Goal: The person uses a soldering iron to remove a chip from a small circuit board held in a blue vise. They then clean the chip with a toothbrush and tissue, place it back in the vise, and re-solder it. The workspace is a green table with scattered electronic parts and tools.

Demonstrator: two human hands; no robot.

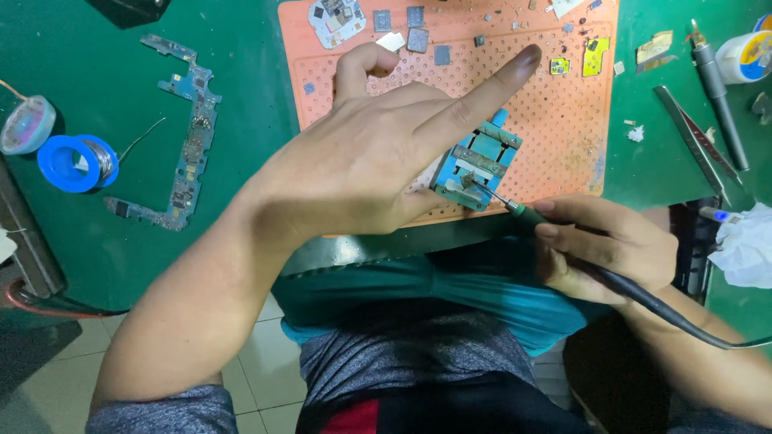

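My left hand [386,153] hovers over the orange perforated mat [555,120], index finger stretched out, thumb side resting near a small blue board clamp [482,157]. What its lower fingers touch is hidden. My right hand [603,245] grips a soldering iron [527,215] with a green collar and a black cord. The iron's thin tip meets the small part held in the clamp.
A long phone circuit board [189,133] lies on the green bench at the left, by a blue solder spool [76,161]. Small chips and shields [418,32] dot the mat's far edge. Tweezers [696,141], another iron handle [720,96] and white tissue [748,245] lie at the right.
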